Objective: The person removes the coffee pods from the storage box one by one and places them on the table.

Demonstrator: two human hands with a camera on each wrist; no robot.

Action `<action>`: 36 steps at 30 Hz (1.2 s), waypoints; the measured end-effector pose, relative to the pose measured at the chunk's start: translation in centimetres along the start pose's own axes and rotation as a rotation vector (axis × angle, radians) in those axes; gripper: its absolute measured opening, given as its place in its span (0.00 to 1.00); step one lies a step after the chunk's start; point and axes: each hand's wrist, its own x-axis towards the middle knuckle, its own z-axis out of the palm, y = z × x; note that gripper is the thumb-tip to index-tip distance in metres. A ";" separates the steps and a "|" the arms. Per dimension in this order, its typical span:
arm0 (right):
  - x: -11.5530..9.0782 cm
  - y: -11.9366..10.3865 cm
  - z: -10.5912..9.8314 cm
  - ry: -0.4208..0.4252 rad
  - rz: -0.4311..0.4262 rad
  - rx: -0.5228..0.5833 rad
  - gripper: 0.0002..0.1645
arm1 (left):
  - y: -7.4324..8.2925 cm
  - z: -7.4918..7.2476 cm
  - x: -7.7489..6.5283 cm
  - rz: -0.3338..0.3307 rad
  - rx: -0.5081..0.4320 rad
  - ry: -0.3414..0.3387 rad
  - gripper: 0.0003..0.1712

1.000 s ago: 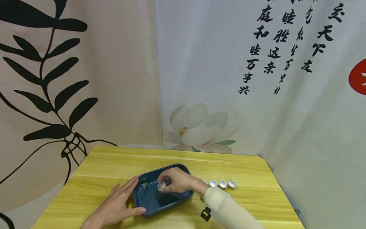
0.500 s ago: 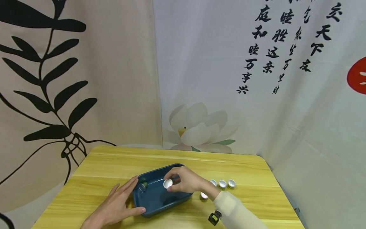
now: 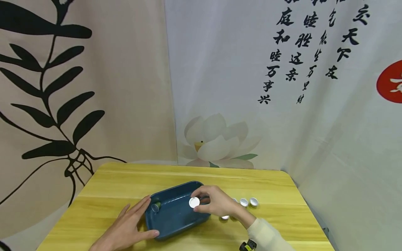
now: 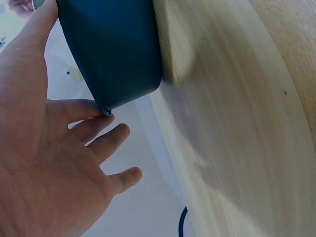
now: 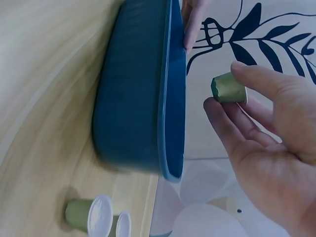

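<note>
My right hand point(image 3: 216, 201) pinches a small green coffee capsule point(image 5: 230, 89) between thumb and fingertips. Its pale round lid point(image 3: 194, 202) faces the head camera, above the right part of a dark blue rectangular tray point(image 3: 176, 232). In the right wrist view the capsule is clear of the tray's rim. Another capsule point(image 3: 156, 207) lies on its side inside the tray, at the left end. My left hand point(image 3: 127, 225) rests spread against the tray's left end, fingers and thumb touching the rim. Seen from the left wrist, those fingers are mostly straight.
Several more capsules point(image 3: 253, 202) stand lid up on the wooden table point(image 3: 267, 230), right of the tray and partly behind my right forearm. Two of them, one a nearer capsule point(image 5: 79, 215), show beside the tray in the right wrist view. Printed curtains point(image 3: 132, 87) hang behind the table.
My right hand has moved right across the tray with the capsule, whose lid has turned more toward the head camera. The left hand and tray have stayed in place.
</note>
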 end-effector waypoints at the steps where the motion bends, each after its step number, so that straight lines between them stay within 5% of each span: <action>1: -0.3 0.1 -0.1 0.010 0.000 0.011 0.21 | 0.0 0.0 0.0 0.002 -0.007 -0.003 0.75; 36: -11.3 4.3 -4.8 0.344 0.095 -0.060 0.19 | -0.1 0.1 -0.1 0.005 -0.038 0.001 0.75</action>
